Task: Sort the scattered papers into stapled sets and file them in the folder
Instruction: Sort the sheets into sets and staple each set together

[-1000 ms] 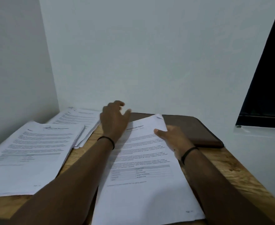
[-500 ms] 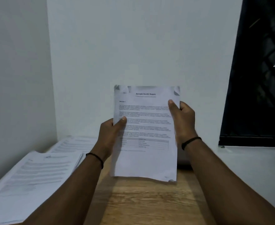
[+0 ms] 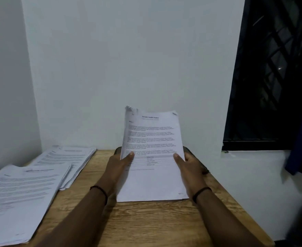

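I hold a set of printed papers [image 3: 152,150] upright, its bottom edge standing on the wooden table [image 3: 146,223]. My left hand [image 3: 119,168] grips its left edge with the thumb on the front. On the right edge, my right hand [image 3: 189,168] grips the same way. The sheet corners at the top look curled. A dark brown folder [image 3: 203,168] lies behind the papers, mostly hidden by them and my hands.
Two piles of printed papers lie on the table's left side: a near pile [image 3: 21,198] and a far pile [image 3: 70,157]. White walls stand behind and to the left. A dark barred window [image 3: 271,77] is at the right.
I lifted the set from lying flat on the table and folder to upright in both hands, then lowered it until its bottom edge stands on the table. My hands have slid lower along its sides.
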